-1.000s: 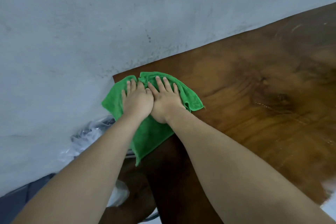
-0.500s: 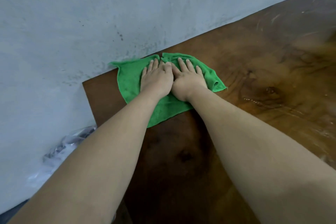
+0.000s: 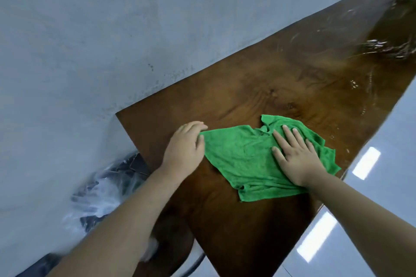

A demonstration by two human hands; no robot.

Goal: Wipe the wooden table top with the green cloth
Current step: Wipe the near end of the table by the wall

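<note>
A green cloth (image 3: pixel 249 159) lies spread on the dark wooden table top (image 3: pixel 258 90), near the table's right-hand edge. My left hand (image 3: pixel 185 147) curls over the cloth's left corner and pinches it. My right hand (image 3: pixel 297 157) lies flat on the cloth's right half, fingers spread, pressing it onto the wood. A stretch of cloth shows between the two hands. Wet streaks and droplets (image 3: pixel 382 47) glisten on the far part of the table.
A grey wall (image 3: pixel 90 40) runs along the table's far left edge. Crumpled clear plastic over dark items (image 3: pixel 105 191) sits below the table's left corner. A glossy pale floor (image 3: pixel 371 186) with light reflections lies beyond the right edge.
The cloth has been dragged from the wall-side corner toward the table's right edge. My hands, pressed side by side before, are now apart, the left at the cloth's corner, the right on top.
</note>
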